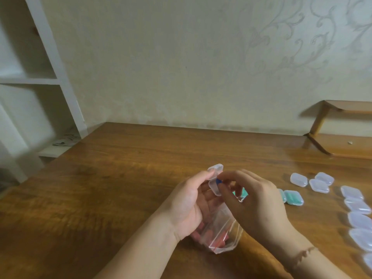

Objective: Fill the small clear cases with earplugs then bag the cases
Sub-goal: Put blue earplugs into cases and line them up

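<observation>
My left hand (pixel 190 206) holds a small clear case (pixel 215 178) with its lid swung up, above the wooden table (pixel 120 178). The same hand also pins a clear zip bag (pixel 223 234) holding several orange-red earplugs. My right hand (pixel 253 200) pinches a blue earplug (pixel 218 181) at the mouth of the open case. A green earplug shows behind my right fingers.
Cases filled with green earplugs (pixel 292 197) lie just right of my hands. Several shut clear cases (pixel 356 214) line the table's right side, with three more (pixel 311 181) behind. A wooden shelf (pixel 342 146) stands at the back right, a white bookcase (pixel 30 81) at the left.
</observation>
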Demonstrator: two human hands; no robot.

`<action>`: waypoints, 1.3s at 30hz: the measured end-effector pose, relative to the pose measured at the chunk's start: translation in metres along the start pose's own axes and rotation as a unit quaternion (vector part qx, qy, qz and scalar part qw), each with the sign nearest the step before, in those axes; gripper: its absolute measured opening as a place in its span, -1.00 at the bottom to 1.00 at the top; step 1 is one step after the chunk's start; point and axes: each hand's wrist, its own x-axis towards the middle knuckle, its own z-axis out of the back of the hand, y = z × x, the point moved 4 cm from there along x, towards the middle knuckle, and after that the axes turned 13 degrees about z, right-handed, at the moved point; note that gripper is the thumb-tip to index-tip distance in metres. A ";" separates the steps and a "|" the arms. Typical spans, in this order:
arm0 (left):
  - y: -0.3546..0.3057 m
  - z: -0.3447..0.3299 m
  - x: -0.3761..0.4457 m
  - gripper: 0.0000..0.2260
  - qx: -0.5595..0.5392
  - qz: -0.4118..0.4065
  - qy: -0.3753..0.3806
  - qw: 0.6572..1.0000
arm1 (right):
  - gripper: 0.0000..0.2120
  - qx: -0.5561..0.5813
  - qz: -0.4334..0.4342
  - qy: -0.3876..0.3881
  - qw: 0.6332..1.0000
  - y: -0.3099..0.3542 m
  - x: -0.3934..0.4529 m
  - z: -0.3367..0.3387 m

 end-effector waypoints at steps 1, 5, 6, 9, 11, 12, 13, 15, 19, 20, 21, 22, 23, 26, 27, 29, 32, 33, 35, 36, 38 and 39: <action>0.000 -0.001 -0.001 -0.75 0.005 0.001 0.005 1.000 | -0.88 -0.018 0.006 0.005 1.000 -0.001 0.000 -0.001; 0.002 0.000 -0.001 -0.74 0.028 0.005 0.008 1.000 | -0.88 -0.045 0.015 0.023 0.999 -0.003 -0.001 -0.004; 0.002 0.000 0.000 -0.74 0.028 0.006 0.007 1.000 | -0.87 -0.049 0.019 0.022 0.998 -0.003 -0.001 -0.004; 0.002 0.001 0.000 -0.73 0.011 0.005 0.001 1.000 | -0.85 -0.058 0.030 0.016 0.998 -0.002 0.000 -0.001; 0.002 0.002 0.001 -0.72 0.002 0.007 0.004 1.000 | -0.85 -0.059 0.040 0.027 0.997 -0.001 0.000 -0.002; 0.002 0.002 0.001 -0.71 0.001 0.007 0.004 1.000 | -0.85 -0.058 0.043 0.033 0.997 0.000 0.000 -0.003; 0.002 0.002 0.001 -0.71 0.002 0.007 -0.001 1.000 | -0.84 -0.054 0.044 0.036 0.997 0.000 0.000 -0.004; 0.002 0.004 0.001 -0.71 0.001 0.009 -0.012 1.000 | -0.84 -0.027 0.033 0.016 0.999 -0.001 -0.001 0.000; -0.007 0.011 -0.001 -0.69 -0.007 0.001 -0.034 0.999 | -0.84 0.038 -0.007 -0.041 0.998 -0.006 -0.008 0.028; -0.010 0.014 0.000 -0.69 -0.011 -0.007 -0.044 0.999 | -0.83 0.046 -0.004 -0.031 0.998 -0.007 -0.011 0.035; -0.014 0.017 0.001 -0.68 -0.026 -0.015 -0.055 0.998 | -0.83 0.050 0.007 -0.001 0.999 -0.008 -0.014 0.039; -0.017 0.021 0.003 -0.68 -0.051 -0.021 -0.067 0.996 | -0.83 0.050 0.027 0.048 0.997 -0.008 -0.016 0.039; -0.020 0.026 0.005 -0.69 -0.077 -0.025 -0.081 0.993 | -0.84 0.048 0.052 0.106 0.992 -0.008 -0.018 0.036; -0.025 0.037 0.013 -0.72 -0.123 -0.036 -0.123 0.984 | -0.87 0.013 0.108 0.245 0.963 -0.009 -0.025 0.017; -0.025 0.041 0.016 -0.72 -0.128 -0.040 -0.139 0.981 | -0.86 -0.004 0.118 0.269 0.956 -0.010 -0.027 0.011; -0.025 0.047 0.021 -0.71 -0.131 -0.044 -0.166 0.976 | -0.80 -0.039 0.131 0.289 0.948 -0.009 -0.032 0.000; -0.020 0.048 0.026 -0.71 -0.122 -0.035 -0.182 0.975 | -0.71 -0.115 0.125 0.260 0.951 -0.005 -0.028 -0.012; -0.019 0.047 0.027 -0.71 -0.117 -0.030 -0.185 0.975 | -0.69 -0.140 0.122 0.252 0.950 -0.003 -0.024 -0.016; -0.015 0.045 0.028 -0.72 -0.113 -0.025 -0.191 0.975 | -0.72 -0.159 0.113 0.262 0.945 0.000 -0.016 -0.026; -0.014 0.044 0.028 -0.72 -0.114 -0.023 -0.191 0.975 | -0.79 -0.161 0.106 0.274 0.942 -0.001 -0.015 -0.031; -0.013 0.042 0.027 -0.72 -0.115 -0.016 -0.189 0.975 | -0.95 -0.166 0.089 0.295 0.937 0.000 -0.012 -0.036; -0.012 0.042 0.027 -0.72 -0.118 -0.012 -0.186 0.976 | -0.88 -0.164 0.076 0.311 0.933 0.001 -0.011 -0.039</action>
